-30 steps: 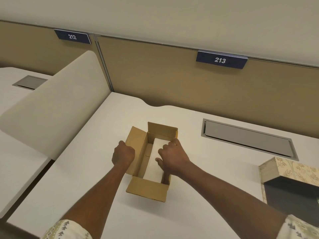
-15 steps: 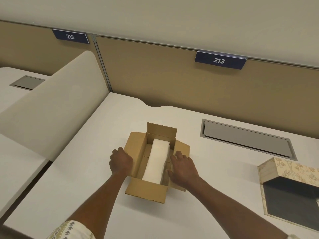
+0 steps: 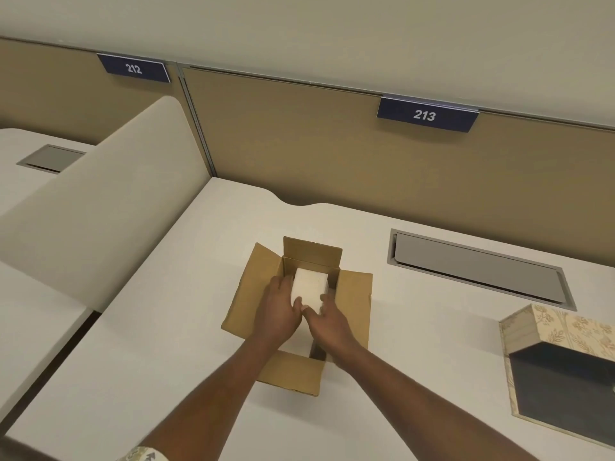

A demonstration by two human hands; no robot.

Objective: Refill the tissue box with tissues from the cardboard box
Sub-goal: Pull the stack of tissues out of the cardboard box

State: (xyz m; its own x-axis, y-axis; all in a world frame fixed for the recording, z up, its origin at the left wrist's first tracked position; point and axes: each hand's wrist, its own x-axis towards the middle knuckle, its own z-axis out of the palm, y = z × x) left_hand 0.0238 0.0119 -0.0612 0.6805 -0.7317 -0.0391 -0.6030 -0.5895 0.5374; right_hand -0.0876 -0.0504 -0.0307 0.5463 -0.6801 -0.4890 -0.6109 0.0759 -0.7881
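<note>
Not much to see of the person tbh, just two arms coming in from the bottom edge. Both forearms are bare, no watch, no rings, no gloves on the left hand (image 3: 278, 312) or the right hand (image 3: 327, 322) afaict. Only clothing is a bit of short sleeve (image 3: 143, 454) on the left arm at the bottom edge: cream/pale fabric w/ a small dark arrow- or tree-like print. Right arm's sleeve is out of frame.

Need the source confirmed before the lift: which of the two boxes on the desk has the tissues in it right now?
The plain brown cardboard box mid-desk, with the white tissue stack inside. The floral tissue box at right shows only a dark interior.
</note>
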